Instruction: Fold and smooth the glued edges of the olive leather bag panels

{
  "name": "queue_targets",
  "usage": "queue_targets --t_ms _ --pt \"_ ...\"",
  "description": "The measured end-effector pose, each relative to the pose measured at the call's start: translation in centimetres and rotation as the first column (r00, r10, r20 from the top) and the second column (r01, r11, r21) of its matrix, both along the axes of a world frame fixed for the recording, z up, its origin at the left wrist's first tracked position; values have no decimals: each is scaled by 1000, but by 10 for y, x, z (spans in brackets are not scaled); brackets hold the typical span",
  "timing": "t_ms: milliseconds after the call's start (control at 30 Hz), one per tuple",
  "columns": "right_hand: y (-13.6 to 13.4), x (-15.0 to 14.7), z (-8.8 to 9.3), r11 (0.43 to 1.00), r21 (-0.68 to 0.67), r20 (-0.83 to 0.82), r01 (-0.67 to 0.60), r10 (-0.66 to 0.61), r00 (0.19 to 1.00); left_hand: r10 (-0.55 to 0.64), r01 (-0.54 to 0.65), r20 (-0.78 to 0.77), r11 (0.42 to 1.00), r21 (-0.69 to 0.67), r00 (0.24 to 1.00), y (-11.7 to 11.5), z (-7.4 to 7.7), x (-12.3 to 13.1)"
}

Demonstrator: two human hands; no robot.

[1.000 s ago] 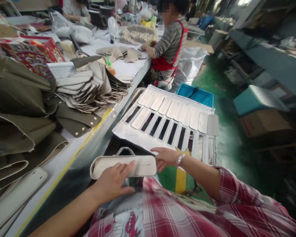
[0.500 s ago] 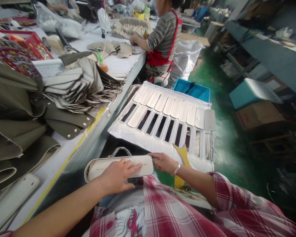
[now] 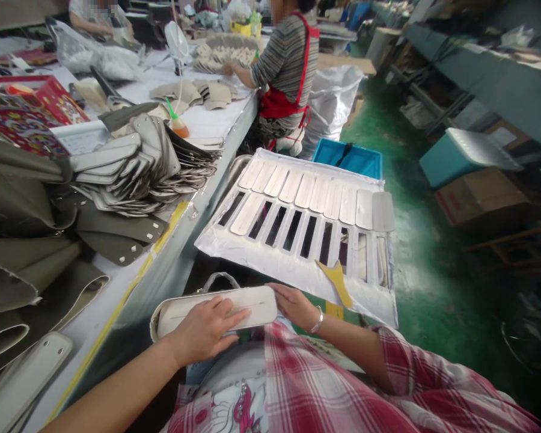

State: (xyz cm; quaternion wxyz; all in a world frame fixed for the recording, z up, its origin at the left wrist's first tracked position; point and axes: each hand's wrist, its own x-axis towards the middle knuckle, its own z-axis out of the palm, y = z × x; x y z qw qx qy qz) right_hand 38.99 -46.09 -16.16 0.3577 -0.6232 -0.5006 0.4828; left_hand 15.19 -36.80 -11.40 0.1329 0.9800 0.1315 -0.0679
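In front of my body is a bag (image 3: 155, 322) with a long, round-ended cream panel (image 3: 180, 308) facing up and a thin dark line along its middle. A curved handle (image 3: 220, 276) shows behind it. My left hand (image 3: 210, 328) lies over the panel with its fingers stretched out flat. At the panel's right end, my right hand (image 3: 296, 305) touches the edge with straight fingers; its thumb is hidden. Beyond the hands, a white slotted rack (image 3: 234, 252) carries a row of similar cream panels (image 3: 304, 190), plus one in the nearer row.
A yellow forked piece (image 3: 336, 282) rests on the rack's front edge. On the left table lie stacked cream pieces (image 3: 135, 174), olive material (image 3: 22, 252) and a green-tipped bottle (image 3: 178, 125). A co-worker (image 3: 286, 60) sits ahead. Blue bin (image 3: 348, 157) stands behind the rack.
The fingers of my right hand have straightened and lie along the panel's end. My left hand has shifted slightly left along with the bag, and the view has moved a little.
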Motion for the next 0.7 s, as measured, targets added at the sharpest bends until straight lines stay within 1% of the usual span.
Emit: queue_targets --t_ms 33,67,100,167,200,267,367,400,467,533,567,633,700 --pt "1 1 1 999 38 55 -11 9 998 -6 6 15 1000 7 1000 0 -2 -1" --pt "1 3 4 998 46 99 -32 28 995 -15 15 31 1000 15 999 0 -3 -1" --pt "2 5 7 998 20 129 -57 54 990 -26 25 45 999 24 999 1 -5 -1" --pt "3 8 16 988 -110 163 -104 122 979 -54 52 53 998 39 997 1 -5 -1" --pt "3 10 20 974 -191 166 -125 158 973 -69 67 48 997 41 996 1 -5 0" --pt "3 12 29 933 -322 145 -160 215 966 -93 92 25 995 31 995 2 -3 2" --pt "8 12 37 880 -432 113 -195 268 957 -99 99 -3 995 7 995 2 -1 4" --pt "11 12 39 858 -473 83 -199 268 960 -97 97 -8 995 1 995 3 -1 4" --pt "19 11 41 795 -558 -22 -239 274 962 -94 94 -13 996 -6 995 3 -2 5" --pt "29 10 44 733 -602 -107 -318 321 941 -97 97 -16 995 -12 995 5 -2 5" --pt "33 10 44 720 -600 -108 -349 360 927 -97 97 -17 995 -13 995 5 -3 5" --pt "39 10 45 736 -573 -24 -361 425 905 -97 97 -21 995 -15 995 7 -2 4" --pt "40 10 44 783 -534 86 -320 427 900 -95 95 -22 995 -20 995 8 -2 4"
